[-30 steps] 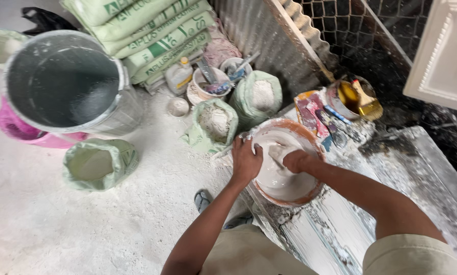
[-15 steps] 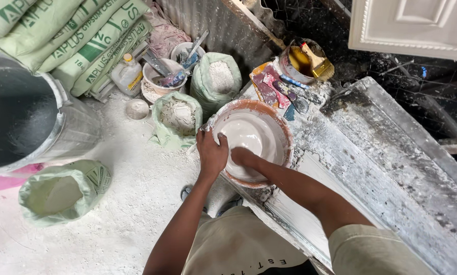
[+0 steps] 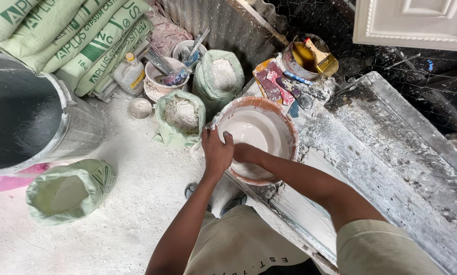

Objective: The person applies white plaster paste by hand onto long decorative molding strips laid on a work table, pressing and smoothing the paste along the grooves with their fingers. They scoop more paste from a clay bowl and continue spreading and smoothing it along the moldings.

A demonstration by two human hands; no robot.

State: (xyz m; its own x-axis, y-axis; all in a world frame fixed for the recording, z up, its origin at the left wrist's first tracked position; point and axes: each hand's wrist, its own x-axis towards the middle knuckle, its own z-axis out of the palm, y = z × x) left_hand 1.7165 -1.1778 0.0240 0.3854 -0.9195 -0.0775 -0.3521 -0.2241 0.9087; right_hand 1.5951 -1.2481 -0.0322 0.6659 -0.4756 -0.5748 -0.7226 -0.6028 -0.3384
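Head view: two hands at a bowl of white mix, powder sacks and tools ranged close around it.

At far left a large grey drum [image 3: 22, 119] stands beneath stacked green sacks [image 3: 70, 30], with an open green bag of white powder [image 3: 68, 191] on the dusty floor [image 3: 136, 203]; two more open bags [image 3: 180, 116] sit just beside the bowl, seemingly so powder is within reach; the left hand [image 3: 217, 152] clamps the near rim, fingers hooked over the edge, apparently to steady it; the orange-rimmed bowl [image 3: 282, 119] rests on the caked worktop [image 3: 391, 168], holding smooth white mix; the right hand [image 3: 244, 152] is down inside it, its fingers hidden, so their grip cannot be told; scrapers [image 3: 279, 84] and a tin with a brush [image 3: 310, 56] lie beyond.
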